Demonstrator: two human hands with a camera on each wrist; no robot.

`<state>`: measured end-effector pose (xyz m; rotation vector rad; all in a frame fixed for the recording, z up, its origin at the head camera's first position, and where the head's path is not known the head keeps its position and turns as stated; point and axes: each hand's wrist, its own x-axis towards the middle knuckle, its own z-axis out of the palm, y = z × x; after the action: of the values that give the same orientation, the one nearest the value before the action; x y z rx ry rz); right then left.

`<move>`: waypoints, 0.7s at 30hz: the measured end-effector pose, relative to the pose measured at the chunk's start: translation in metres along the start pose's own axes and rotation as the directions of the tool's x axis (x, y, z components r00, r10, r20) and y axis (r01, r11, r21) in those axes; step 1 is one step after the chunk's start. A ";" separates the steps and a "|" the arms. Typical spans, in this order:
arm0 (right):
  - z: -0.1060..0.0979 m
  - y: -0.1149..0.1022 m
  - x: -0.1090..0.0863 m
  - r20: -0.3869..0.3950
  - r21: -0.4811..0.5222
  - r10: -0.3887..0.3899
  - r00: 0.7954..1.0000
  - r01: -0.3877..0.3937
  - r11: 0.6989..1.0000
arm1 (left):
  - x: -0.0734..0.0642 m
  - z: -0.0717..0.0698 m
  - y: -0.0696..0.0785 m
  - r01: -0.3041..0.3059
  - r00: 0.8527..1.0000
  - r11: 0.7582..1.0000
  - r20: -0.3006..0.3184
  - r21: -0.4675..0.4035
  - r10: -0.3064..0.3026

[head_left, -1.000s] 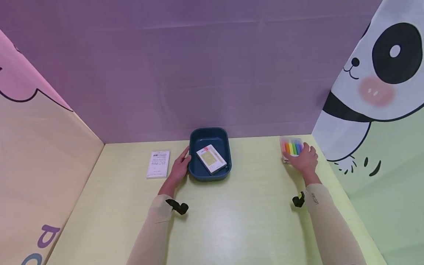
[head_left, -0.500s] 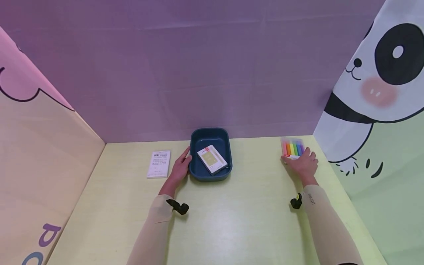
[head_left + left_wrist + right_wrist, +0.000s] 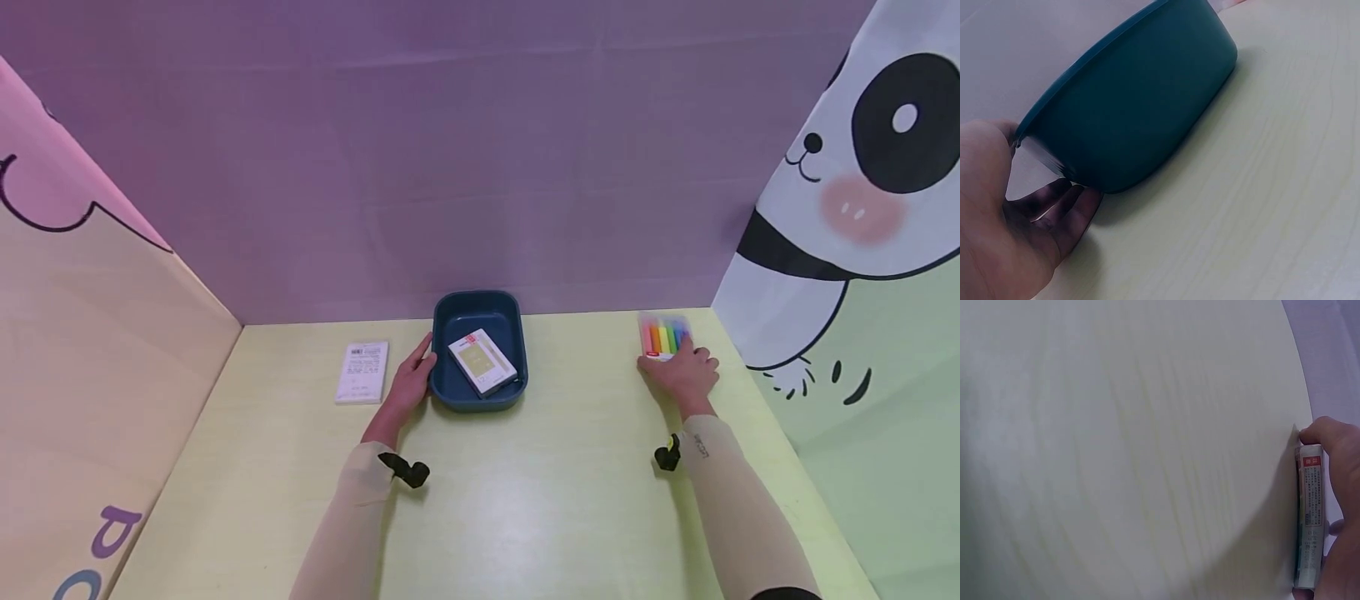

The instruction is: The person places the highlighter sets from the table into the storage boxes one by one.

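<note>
At the back middle of the table stands a dark blue plastic bin [image 3: 480,402], holding a white-and-gold box [image 3: 483,362] that leans inside it. My left hand [image 3: 408,382] grips the bin's left side; in the left wrist view the thumb is at the rim [image 3: 1085,62] and the fingertips [image 3: 1082,209] are at the lower edge. Far to the right, my right hand [image 3: 686,375] holds a clear pack of colourful markers [image 3: 660,337] by its near end. In the right wrist view the pack's labelled edge [image 3: 1310,515] sits between the thumb and fingers.
A flat white printed pack [image 3: 362,372] lies left of the bin, close to my left hand. Behind the pale wooden table [image 3: 480,500] rises a purple backdrop [image 3: 480,167]. Printed side panels, one with a panda [image 3: 862,208], border the table left and right.
My right hand has shifted slightly toward me over the marker pack, uncovering more of the markers, with its fingers drawn in. The left hand and bin keep their places.
</note>
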<state>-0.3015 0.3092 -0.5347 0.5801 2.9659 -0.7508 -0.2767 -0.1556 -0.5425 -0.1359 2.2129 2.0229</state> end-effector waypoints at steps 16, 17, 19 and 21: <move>0.003 -0.008 -0.003 -0.066 0.029 0.035 0.997 -0.033 0.999 | 0.000 -0.001 0.002 0.000 0.999 1.000 0.043 0.006 -0.001; 0.003 -0.008 -0.003 -0.067 0.029 0.033 0.997 -0.031 0.999 | 0.000 -0.001 0.002 -0.001 0.999 1.000 0.042 0.005 0.001; 0.005 -0.008 -0.004 -0.065 0.031 0.026 0.998 -0.024 0.999 | 0.000 -0.001 0.002 -0.002 0.999 1.000 0.033 0.008 0.002; 0.006 -0.010 -0.005 -0.066 0.033 0.017 0.998 -0.015 0.999 | 0.000 0.000 0.001 0.000 1.000 1.000 0.021 0.011 0.000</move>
<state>-0.3005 0.2969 -0.5347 0.6418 3.0104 -0.7948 -0.2769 -0.1556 -0.5414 -0.1125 2.2113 2.0020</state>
